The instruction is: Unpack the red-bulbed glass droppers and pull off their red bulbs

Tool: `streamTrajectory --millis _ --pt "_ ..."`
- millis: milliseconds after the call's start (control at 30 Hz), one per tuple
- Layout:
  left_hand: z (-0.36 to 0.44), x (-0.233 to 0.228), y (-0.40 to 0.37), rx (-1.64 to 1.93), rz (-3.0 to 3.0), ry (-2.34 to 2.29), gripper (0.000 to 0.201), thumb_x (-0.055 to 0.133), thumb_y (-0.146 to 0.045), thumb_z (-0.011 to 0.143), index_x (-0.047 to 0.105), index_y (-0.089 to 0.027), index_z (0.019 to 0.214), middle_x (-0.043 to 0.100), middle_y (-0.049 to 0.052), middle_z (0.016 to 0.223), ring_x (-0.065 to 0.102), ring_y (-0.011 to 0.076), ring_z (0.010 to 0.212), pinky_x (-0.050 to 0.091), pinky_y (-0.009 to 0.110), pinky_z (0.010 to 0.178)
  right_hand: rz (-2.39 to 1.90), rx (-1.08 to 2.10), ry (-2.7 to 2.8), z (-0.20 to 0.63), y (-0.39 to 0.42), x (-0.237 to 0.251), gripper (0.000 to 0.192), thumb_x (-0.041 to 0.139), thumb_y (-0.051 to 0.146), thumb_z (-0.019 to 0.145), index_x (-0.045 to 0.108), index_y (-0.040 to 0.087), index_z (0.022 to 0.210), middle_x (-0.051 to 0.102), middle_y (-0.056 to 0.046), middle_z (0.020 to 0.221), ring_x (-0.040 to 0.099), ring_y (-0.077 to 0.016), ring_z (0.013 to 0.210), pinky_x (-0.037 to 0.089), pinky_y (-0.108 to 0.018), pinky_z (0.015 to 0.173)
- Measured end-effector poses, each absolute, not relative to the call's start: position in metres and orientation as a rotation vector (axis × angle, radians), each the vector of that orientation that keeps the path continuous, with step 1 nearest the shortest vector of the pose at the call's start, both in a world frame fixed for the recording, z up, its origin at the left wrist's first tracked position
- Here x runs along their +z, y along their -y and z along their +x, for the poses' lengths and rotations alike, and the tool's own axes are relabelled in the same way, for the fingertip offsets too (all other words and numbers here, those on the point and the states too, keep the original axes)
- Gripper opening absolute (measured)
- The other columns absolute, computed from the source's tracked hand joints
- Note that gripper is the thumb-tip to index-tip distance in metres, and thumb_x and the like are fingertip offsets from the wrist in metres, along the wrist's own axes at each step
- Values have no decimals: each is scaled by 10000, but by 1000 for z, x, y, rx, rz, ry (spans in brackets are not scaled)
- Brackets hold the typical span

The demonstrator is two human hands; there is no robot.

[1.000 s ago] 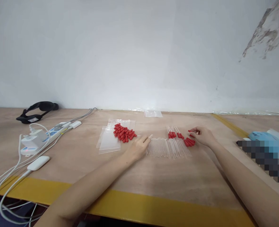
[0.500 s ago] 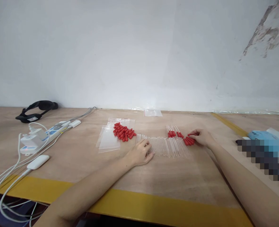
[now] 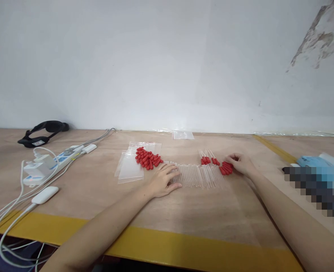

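Two bare hands rest out on the plywood worktop (image 3: 99, 189), well back from its yellow-taped near edge (image 3: 184, 245). Between them lies a row of thin clear glass tubes (image 3: 198, 175), laid side by side like a raft, each one narrow and see-through so the wood grain shows under them. The left hand (image 3: 163, 180) lies palm down with its fingers spread and flat over the left end of that row, pressing on the tubes rather than pinching any. The right hand (image 3: 242, 163) sits at the row's right end, fingers curled in toward a small cluster of red rubber bulbs (image 3: 226, 168); I cannot tell whether it is gripping one or only touching them. A few more tubes with red bulbs fitted (image 3: 209, 160) lie just behind the row, toward the far edge. Left of the left hand a loose heap of red rubber caps (image 3: 147, 159) rests partly on a stack of clear plastic zip bags (image 3: 131, 168). Another small clear bag (image 3: 183, 135) lies against the far edge by the white wall (image 3: 155, 56). Toward the left edge sit a white power strip (image 3: 50, 164) with white cables, a white oval device (image 3: 45, 195) and a black headband strap (image 3: 44, 132). A light blue box (image 3: 314, 161) sits at the right edge.
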State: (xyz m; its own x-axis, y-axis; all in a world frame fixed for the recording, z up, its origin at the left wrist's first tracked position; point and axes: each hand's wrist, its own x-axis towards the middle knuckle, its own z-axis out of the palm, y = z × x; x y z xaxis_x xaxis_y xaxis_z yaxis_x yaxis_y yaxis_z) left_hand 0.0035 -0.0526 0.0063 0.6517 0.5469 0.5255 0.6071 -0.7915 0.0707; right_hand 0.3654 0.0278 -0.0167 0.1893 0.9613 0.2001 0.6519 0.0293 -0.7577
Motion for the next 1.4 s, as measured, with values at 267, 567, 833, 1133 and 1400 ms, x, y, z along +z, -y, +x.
streamTrajectory --millis 267,567,833,1133,1400 --pt "0 0 52 -938 -2673 1043 301 456 -318 852 545 -192 1111 516 92 1170 394 224 1169 349 433 958 -1774 146 1921 302 -2 20 336 499 517 699 663 225 674 654 -14 683 568 -157 656 346 -245 577" --pt "0 -1 52 -960 -2649 1041 281 451 -303 852 557 -188 1086 514 94 1151 407 223 1149 363 428 946 -2001 133 1856 283 -6 25 356 460 515 703 657 230 619 633 -31 592 558 -181 601 320 -277 567" --pt "-1 -1 51 -941 -2649 1070 293 452 -320 850 555 -181 1088 506 93 1154 406 220 1136 352 410 952 -1984 242 1654 279 -2 30 272 506 426 662 644 209 575 622 -28 562 538 -146 519 316 -246 490" --pt "-1 -2 51 -928 -2645 1086 284 447 -322 851 554 -194 1081 506 90 1143 419 218 1120 359 401 936 -1955 225 1558 275 4 34 172 537 336 617 610 198 545 637 -30 612 558 -158 585 343 -241 502" --pt "3 6 54 -1041 -2464 1022 391 439 -226 852 417 -168 1238 487 107 1189 407 226 1139 357 406 941 -1337 452 1670 250 37 27 217 584 382 652 616 170 680 645 -33 688 579 -155 645 435 -256 584"
